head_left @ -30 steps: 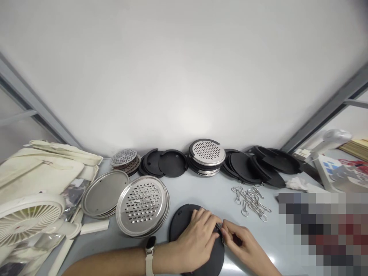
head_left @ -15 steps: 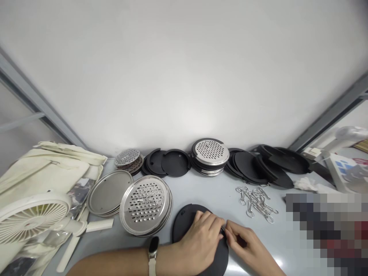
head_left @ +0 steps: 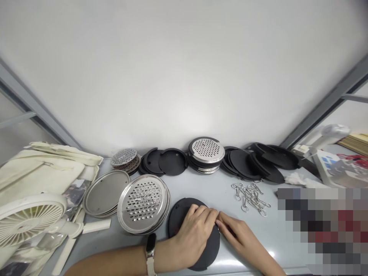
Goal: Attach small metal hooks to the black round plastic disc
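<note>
A black round plate [head_left: 205, 251] lies at the front of the table. My left hand [head_left: 194, 234], with a watch on the wrist, rests across it, fingers curled over its right side and holding it. At that edge my right hand [head_left: 234, 230] pinches a small metal wire loop [head_left: 218, 230], mostly hidden by the fingertips. The fingertips of both hands meet there. To the left of the plate is a stack of round metal grater discs [head_left: 145, 205]. Behind my right hand lies a loose heap of metal wire loops [head_left: 248, 197].
Plain metal discs [head_left: 106, 193] and small perforated discs [head_left: 123, 157] are at the left, near a white fan [head_left: 31, 218] and cream bags [head_left: 37, 168]. Along the wall stand black round trays [head_left: 172, 161], a stack topped by a grater [head_left: 207, 150], and black lids [head_left: 245, 165].
The view has shifted slightly. Both hands stay together at the plate's right edge, and the plate appears turned a little; my right fingers now press closer against my left fingertips.
</note>
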Available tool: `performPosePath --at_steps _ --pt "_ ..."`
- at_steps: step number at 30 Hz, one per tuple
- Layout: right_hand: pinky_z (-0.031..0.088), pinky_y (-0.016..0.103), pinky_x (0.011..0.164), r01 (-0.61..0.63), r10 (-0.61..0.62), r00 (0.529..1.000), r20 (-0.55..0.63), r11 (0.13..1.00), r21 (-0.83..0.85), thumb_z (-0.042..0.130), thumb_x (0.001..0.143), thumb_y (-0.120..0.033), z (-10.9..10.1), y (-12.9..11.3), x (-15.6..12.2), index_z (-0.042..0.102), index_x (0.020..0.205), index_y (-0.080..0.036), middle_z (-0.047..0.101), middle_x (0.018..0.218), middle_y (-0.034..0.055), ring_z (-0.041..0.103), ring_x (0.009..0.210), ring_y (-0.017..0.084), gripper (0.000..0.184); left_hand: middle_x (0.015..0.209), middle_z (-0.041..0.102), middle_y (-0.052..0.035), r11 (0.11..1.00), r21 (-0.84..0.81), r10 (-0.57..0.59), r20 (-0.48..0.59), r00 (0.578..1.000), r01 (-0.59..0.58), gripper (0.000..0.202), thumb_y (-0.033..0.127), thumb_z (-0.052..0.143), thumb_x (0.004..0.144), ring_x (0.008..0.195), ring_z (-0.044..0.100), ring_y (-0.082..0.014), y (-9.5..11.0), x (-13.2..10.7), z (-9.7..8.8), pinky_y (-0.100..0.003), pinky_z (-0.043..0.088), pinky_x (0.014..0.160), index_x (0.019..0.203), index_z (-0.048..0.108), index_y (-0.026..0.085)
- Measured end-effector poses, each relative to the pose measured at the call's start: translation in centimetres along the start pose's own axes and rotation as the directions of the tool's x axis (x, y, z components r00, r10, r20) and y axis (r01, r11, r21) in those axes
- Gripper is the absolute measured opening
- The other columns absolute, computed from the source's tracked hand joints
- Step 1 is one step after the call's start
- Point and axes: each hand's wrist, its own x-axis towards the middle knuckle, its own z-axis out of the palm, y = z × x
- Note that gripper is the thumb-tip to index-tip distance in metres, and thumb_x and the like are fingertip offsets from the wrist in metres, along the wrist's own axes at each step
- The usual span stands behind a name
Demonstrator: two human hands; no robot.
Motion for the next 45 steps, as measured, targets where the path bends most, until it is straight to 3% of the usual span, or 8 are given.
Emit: performPosePath --at_steps 5,8,11,14,17,27,37,45 --pt "0.041 0.025 0.065 0.025 -0.026 0.999 0.047 1.000 0.011 0.037 0.099 -0.042 -1.2 0.0 1.9 0.055 0.082 -0.018 0.059 0.073 0.0007 0.053 0.067 0.015 0.034 0.112 0.051 -0.0069 0.997 0.054 -0.045 -0.031 0.999 0.047 0.038 0.002 0.043 0.078 0.098 0.047 -0.0218 -0.8 0.3 0.7 -0.036 0.037 0.087 0.113 0.042 0.017" --pt "0.043 0.023 0.062 -0.040 -0.003 0.959 0.282 0.989 0.145 0.040 0.097 -0.048 -3.0 -0.1 3.9 0.057 0.083 -0.017 0.055 0.067 -0.0018 0.052 0.063 0.013 0.038 0.109 0.051 -0.0073 0.994 0.083 -0.066 -0.031 0.997 0.068 0.035 0.005 0.046 0.077 0.096 0.046 -0.0227 -1.2 0.5 1.5 -0.037 0.038 0.085 0.110 0.044 0.017" --pt "0.046 0.022 0.057 -0.226 0.049 0.785 0.618 0.951 0.211 0.052 0.090 -0.054 -4.9 -0.3 6.9 0.059 0.085 -0.016 0.058 0.061 -0.0032 0.052 0.052 0.010 0.039 0.105 0.051 -0.0075 0.989 0.119 -0.089 -0.035 0.995 0.092 0.032 0.006 0.044 0.078 0.093 0.046 -0.0228 -1.4 0.6 2.0 -0.038 0.038 0.083 0.108 0.044 0.016" --pt "0.046 0.020 0.051 -0.334 0.058 0.556 0.829 0.929 0.159 0.064 0.079 -0.057 -5.8 -0.3 9.9 0.063 0.077 -0.014 0.063 0.058 -0.0010 0.057 0.048 0.010 0.043 0.109 0.051 -0.0082 0.986 0.135 -0.089 -0.047 0.995 0.095 0.038 0.005 0.043 0.075 0.094 0.046 -0.0233 -1.3 0.5 1.9 -0.039 0.039 0.084 0.112 0.044 0.016" --pt "0.044 0.019 0.042 -0.353 0.045 0.470 0.881 0.925 0.141 0.072 0.069 -0.059 -5.7 0.2 11.7 0.065 0.071 -0.012 0.065 0.054 0.0007 0.058 0.043 0.011 0.047 0.112 0.050 -0.0078 0.990 0.122 -0.066 -0.038 0.997 0.070 0.040 0.005 0.043 0.074 0.098 0.045 -0.0242 -1.2 0.2 1.9 -0.041 0.039 0.088 0.112 0.045 0.016" --pt "0.048 0.017 0.047 -0.394 -0.005 0.457 0.890 0.895 0.208 0.071 0.074 -0.055 -5.6 1.3 11.6 0.066 0.075 -0.012 0.065 0.056 -0.0026 0.060 0.046 0.008 0.043 0.111 0.051 -0.0076 0.972 0.116 -0.186 -0.158 0.970 0.205 0.037 0.008 0.040 0.089 0.100 0.048 -0.0232 -1.9 1.2 5.4 -0.040 0.040 0.090 0.124 0.042 0.018" --pt "0.050 0.017 0.049 -0.406 -0.011 0.411 0.912 0.893 0.194 0.073 0.073 -0.051 -5.7 1.5 12.2 0.069 0.076 -0.012 0.067 0.057 -0.0020 0.062 0.049 0.009 0.039 0.112 0.053 -0.0051 0.971 0.063 -0.220 -0.137 0.966 0.230 0.045 0.000 0.036 0.085 0.098 0.049 -0.0219 -1.8 1.3 4.5 -0.038 0.040 0.087 0.125 0.043 0.020" --pt "0.050 0.016 0.048 -0.421 -0.017 0.425 0.905 0.882 0.214 0.075 0.071 -0.050 -5.9 1.3 12.0 0.069 0.075 -0.013 0.067 0.056 -0.0030 0.061 0.047 0.008 0.038 0.113 0.054 -0.0038 0.976 -0.012 -0.217 -0.106 0.970 0.217 0.035 0.006 0.038 0.090 0.098 0.049 -0.0215 -1.9 1.5 4.3 -0.038 0.038 0.088 0.121 0.045 0.022"
